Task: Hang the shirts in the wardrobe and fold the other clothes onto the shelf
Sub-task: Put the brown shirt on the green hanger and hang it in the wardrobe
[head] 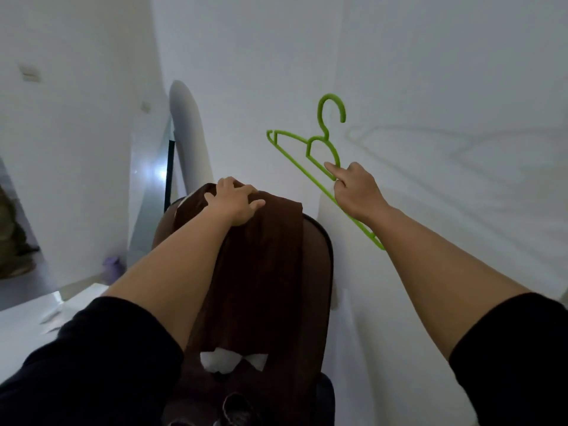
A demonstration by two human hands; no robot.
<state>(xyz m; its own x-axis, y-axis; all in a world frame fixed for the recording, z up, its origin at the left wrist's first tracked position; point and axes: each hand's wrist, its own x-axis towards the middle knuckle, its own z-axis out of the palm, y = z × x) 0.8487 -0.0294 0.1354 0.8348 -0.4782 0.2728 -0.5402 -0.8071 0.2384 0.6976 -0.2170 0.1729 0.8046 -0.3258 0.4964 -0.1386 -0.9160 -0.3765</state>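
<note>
A dark brown garment (pixel 261 259) lies draped over the back of a brown chair (pixel 322 256) in the middle of the view. My left hand (pixel 236 201) rests on the top of the garment with its fingers curled into the cloth. To the right, my right hand (pixel 356 192) grips a bright green plastic hanger (pixel 319 142) by its lower bar, held up in front of the white wall with the hook pointing upward. Part of the hanger's far arm is hidden behind my wrist.
White walls surround the spot. A white rounded panel (pixel 187 133) stands behind the chair. A white surface (pixel 37 315) lies low at the left, with a small purple object (pixel 112 265) near it. Olive cloth (pixel 12 241) shows at the left edge.
</note>
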